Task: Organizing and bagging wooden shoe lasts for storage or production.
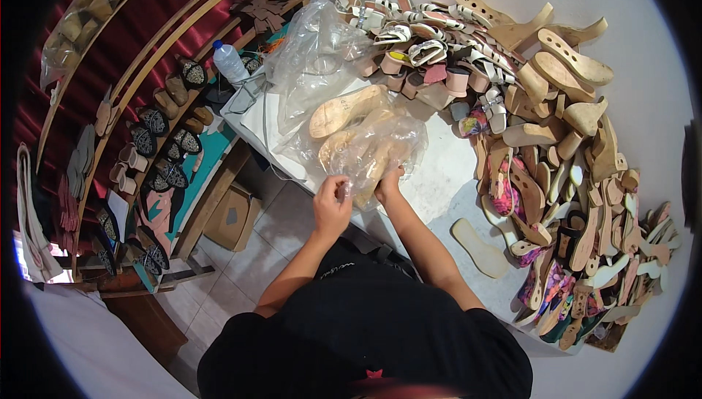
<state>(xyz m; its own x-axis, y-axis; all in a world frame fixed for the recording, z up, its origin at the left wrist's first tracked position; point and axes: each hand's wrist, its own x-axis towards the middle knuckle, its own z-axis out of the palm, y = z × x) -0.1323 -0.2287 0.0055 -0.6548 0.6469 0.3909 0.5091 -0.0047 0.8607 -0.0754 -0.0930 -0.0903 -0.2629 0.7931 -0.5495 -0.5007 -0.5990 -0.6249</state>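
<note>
The person stood at the bench (439, 179), both hands on a clear plastic bag (373, 150) lying at the picture's centre. The left hand (331, 205) pinched the bag's near edge between closed fingers; the right hand (387, 183) gripped the bag beside it, at about three o'clock from the left. Inside it showed what looked like two tan soles, so I judged the bagging partly done. Another sole (344, 110) lay in a second bag at twelve o'clock. One pale insole (479, 247) lay loose at four o'clock. A big heap of soles and sandals (556, 143), too many to count, remained unbagged. One water bottle (229, 61) stood at ten o'clock.
</note>
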